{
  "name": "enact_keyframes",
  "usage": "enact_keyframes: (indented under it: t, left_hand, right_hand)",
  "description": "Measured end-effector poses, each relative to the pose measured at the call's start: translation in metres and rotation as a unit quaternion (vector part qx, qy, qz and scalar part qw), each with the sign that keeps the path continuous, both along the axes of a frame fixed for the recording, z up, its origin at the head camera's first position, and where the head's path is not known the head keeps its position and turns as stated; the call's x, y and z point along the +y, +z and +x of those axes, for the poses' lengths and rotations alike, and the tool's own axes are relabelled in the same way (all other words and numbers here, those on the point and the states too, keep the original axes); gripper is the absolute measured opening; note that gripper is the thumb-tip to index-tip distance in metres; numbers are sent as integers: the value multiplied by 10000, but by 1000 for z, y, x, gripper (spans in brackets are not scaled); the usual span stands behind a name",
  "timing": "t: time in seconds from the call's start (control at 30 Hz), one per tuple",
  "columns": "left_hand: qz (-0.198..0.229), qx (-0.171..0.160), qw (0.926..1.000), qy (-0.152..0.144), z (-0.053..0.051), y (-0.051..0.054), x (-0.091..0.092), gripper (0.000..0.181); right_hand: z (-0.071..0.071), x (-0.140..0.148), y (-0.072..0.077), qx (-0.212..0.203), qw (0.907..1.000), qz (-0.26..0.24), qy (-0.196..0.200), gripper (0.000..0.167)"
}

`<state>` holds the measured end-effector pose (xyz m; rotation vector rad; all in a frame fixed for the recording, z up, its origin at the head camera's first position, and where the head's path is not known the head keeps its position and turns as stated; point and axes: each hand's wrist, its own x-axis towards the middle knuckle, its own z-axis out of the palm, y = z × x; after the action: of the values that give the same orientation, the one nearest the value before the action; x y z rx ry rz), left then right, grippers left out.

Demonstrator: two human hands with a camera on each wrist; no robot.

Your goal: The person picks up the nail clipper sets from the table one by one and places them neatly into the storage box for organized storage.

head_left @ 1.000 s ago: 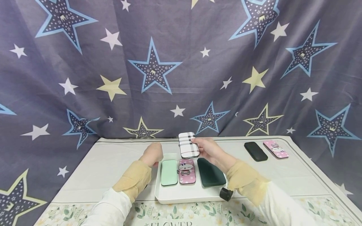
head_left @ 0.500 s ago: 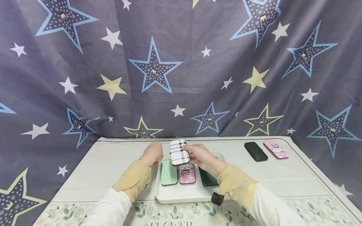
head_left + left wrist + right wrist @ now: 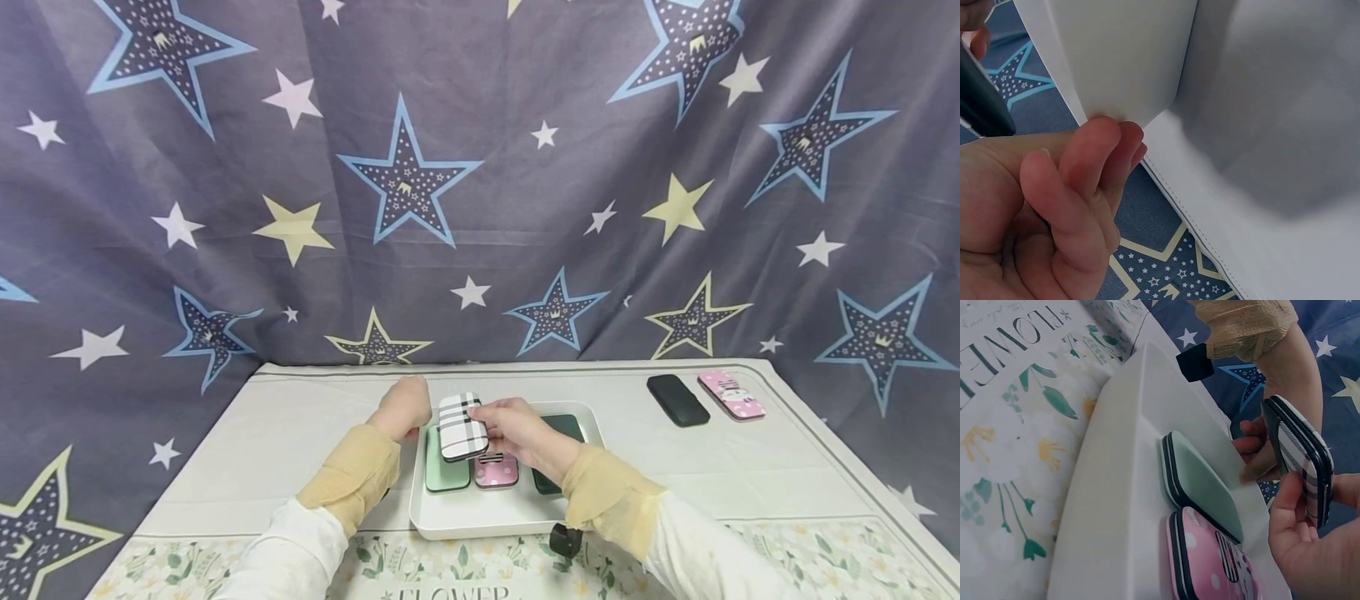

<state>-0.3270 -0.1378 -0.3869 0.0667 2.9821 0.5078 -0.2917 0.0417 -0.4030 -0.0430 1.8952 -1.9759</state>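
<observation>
A flat plaid case [image 3: 461, 430] with rounded corners is pinched by the fingers and thumb of my right hand [image 3: 517, 427]. It hangs tilted over the left part of the white tray [image 3: 480, 527], above the mint-green case [image 3: 442, 477] and the pink cartoon case [image 3: 497, 477], partly hiding both. In the right wrist view its dark edge [image 3: 1300, 447] faces the camera. My left hand [image 3: 405, 407] holds the tray's left side near the back corner; in the left wrist view its curled fingers [image 3: 1094, 147] touch the tray's wall.
A dark green case [image 3: 561, 432] lies in the tray's right part, partly behind the right forearm. On the table at right lie a black case [image 3: 678, 401] and another pink case [image 3: 731, 395]. A star-patterned curtain [image 3: 480, 208] hangs along the table's back edge.
My right hand has carried the plaid case left and down, from behind the pink case toward the mint-green one. My left hand has stayed at the tray's side.
</observation>
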Motion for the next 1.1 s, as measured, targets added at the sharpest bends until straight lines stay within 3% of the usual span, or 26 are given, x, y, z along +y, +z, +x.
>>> enact_keyframes:
  t: [0.37, 1.1]
  left_hand:
    - [-137, -97, 9999, -17, -1, 0, 0, 17]
    - [-204, -53, 9998, 0, -2, 1, 0, 20]
  right_hand:
    - [-3, -7, -11, -81, 9997, 244, -27, 31]
    - [0, -27, -26, 399, 9962, 762, -161, 15]
